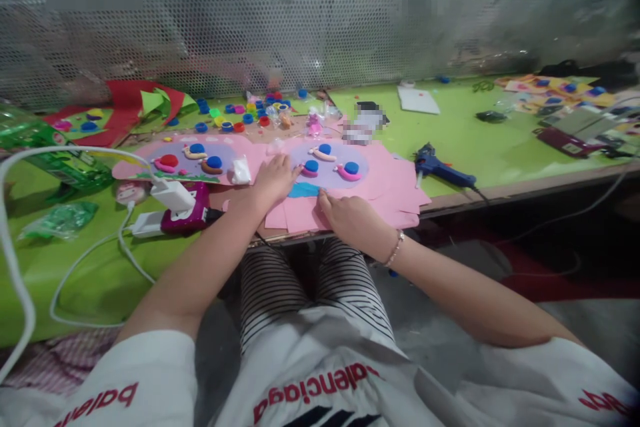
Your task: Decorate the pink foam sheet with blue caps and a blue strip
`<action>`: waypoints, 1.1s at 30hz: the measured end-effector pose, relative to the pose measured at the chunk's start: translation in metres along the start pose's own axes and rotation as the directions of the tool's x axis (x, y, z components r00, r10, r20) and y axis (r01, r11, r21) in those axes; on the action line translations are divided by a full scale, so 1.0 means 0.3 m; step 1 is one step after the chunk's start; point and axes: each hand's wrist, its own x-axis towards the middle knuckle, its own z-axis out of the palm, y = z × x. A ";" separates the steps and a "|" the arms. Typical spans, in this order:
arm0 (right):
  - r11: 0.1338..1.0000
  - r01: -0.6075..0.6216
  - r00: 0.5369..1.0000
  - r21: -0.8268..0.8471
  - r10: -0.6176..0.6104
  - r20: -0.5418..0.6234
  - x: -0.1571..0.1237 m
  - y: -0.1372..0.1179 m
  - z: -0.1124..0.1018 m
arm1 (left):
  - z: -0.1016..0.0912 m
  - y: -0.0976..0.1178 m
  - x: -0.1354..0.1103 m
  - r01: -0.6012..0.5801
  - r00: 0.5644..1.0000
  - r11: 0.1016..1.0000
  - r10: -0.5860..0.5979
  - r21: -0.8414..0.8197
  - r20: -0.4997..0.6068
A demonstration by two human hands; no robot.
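A pink craft sheet (383, 177) lies in front of me, with a pale purple oval (333, 179) carrying several snail figures with blue round shells, such as this pink snail (349, 171). On the oval's lower left is a flat blue piece (303, 190), perhaps paper or clay. My left hand (277, 180) rests on the sheet, fingers stretched flat beside the oval. My right hand (356, 221) has its fingers curled, and the tips meet the blue piece's right end. Left of my left hand lies a similar pink sheet (131, 163) with snails and a small white packet (241, 171).
A blue glue gun (445, 170) lies to the right. Bottle caps (239, 127) are scattered behind the sheets. On the left are a green bottle (70, 157), a purple power strip (193, 213) and white cables. A perforated metal panel (280, 13) stands behind the green table (465, 127).
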 end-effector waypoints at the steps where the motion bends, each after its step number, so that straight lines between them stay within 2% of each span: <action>1: 1.000 0.000 1.000 -0.001 0.000 -0.002 -0.003 0.001 -0.006 | 0.000 0.000 0.000 -0.006 1.000 1.000 0.006 0.001 -0.013; 5: 1.000 -0.011 0.999 0.028 0.012 -0.034 0.016 -0.015 -0.042 | 0.002 -0.006 -0.003 -0.056 0.998 0.997 0.058 0.055 -0.038; 8: 0.997 0.058 0.994 0.045 -0.054 -0.096 0.054 -0.038 -0.051 | 0.005 -0.016 -0.002 -0.136 0.990 0.981 0.140 0.137 -0.020; 11: 0.989 0.121 0.989 0.084 -0.114 -0.091 0.080 -0.044 -0.039 | 0.009 -0.025 0.000 -0.167 0.985 0.972 0.171 0.163 -0.009; 15: 0.983 0.135 0.989 0.122 -0.126 -0.079 0.075 -0.025 -0.026 | 0.014 -0.025 0.001 -0.150 0.987 0.981 0.155 0.121 -0.033; 21: 0.988 0.083 0.996 0.127 -0.079 -0.033 0.051 -0.022 -0.033 | 0.007 -0.012 -0.006 -0.087 0.992 0.994 0.092 0.060 -0.090; 28: 0.983 0.038 0.998 0.178 -0.030 -0.051 0.027 -0.013 -0.018 | 0.000 -0.010 -0.008 -0.097 0.991 0.993 0.102 0.063 -0.084; 33: 0.983 0.018 0.999 0.181 -0.009 -0.048 0.012 -0.005 -0.005 | 0.002 -0.008 0.001 -0.057 0.994 0.998 0.060 0.030 -0.089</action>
